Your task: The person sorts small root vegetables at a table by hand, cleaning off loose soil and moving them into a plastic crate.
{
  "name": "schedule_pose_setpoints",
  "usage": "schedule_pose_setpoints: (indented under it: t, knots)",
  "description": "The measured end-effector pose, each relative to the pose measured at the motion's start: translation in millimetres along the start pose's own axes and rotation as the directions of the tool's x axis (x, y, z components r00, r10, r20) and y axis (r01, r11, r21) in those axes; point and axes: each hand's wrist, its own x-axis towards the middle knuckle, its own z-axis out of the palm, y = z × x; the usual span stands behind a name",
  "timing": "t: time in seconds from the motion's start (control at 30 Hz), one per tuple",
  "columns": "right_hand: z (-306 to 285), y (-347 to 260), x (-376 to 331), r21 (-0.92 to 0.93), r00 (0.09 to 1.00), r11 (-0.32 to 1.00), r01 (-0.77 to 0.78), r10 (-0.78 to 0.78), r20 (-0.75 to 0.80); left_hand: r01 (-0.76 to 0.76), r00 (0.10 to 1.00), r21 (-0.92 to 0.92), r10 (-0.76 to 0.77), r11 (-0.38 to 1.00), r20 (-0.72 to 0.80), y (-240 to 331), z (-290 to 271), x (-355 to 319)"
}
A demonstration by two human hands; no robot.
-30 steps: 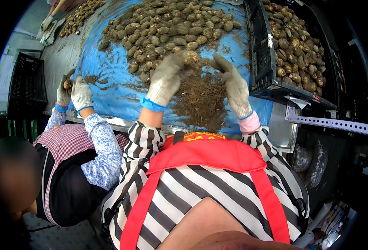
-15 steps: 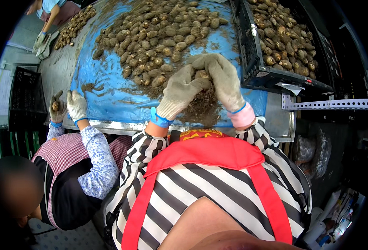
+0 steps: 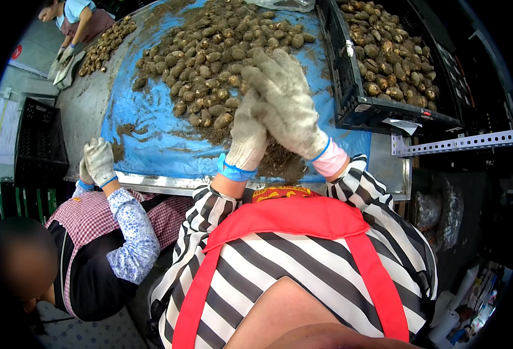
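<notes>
My right hand [image 3: 291,107], in a soiled knit glove, lies stretched out over my left hand [image 3: 247,136], which wears a similar glove. The right fingers point away from me. Most of the left fingers are hidden behind the right palm, so whether a taro sits between the hands does not show. Just past my fingertips is a large heap of small brown taros [image 3: 210,72] on a blue plastic sheet [image 3: 169,157]. Loose soil and root fibres [image 3: 282,163] lie beneath my wrists.
At the right stands a black crate [image 3: 361,104] full of taros, near a perforated metal bar [image 3: 460,143]. To my left a co-worker's gloved hands [image 3: 98,163] come together near another black crate [image 3: 39,136]. A second person works by a smaller taro pile [image 3: 106,45] at far left.
A taro showed between my hands before; none shows there now. My right hand has straightened and swung across the left. The nearby co-worker's hands have come together, hiding the taro held there.
</notes>
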Motion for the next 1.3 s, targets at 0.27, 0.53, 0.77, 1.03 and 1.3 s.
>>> schedule_pose_setpoints:
  t: [0.27, 0.53, 0.77, 1.03, 1.3]
  knots:
    - [8, -5, -39, 0.814, 0.699, -0.388, -0.433, 0.426, 0.575, 0.116, 0.992, -0.590, -0.125, 0.799, 0.026, -22, -30, 14]
    - [-22, 22, -24, 0.632, 0.814, 0.565, -0.531, 0.547, 0.195, -0.142, 0.990, 0.098, 0.142, 0.985, 0.009, -14, -28, 13]
    - [-15, 13, -3, 0.127, 0.799, 0.829, -0.544, 0.466, 0.380, -0.332, 0.934, 0.381, 0.356, 0.863, 0.009, -19, -28, 10]
    - [-20, 21, 21, 0.829, 0.845, 0.368, -0.420, 0.492, 0.210, 0.211, 0.977, -0.121, -0.214, 0.970, -0.017, -5, -33, 3]
    - [-12, 18, -26, 0.455, 0.753, 0.602, -0.656, 0.562, 0.342, 0.230, 0.973, -0.547, -0.209, 0.805, 0.103, -5, -33, 1]
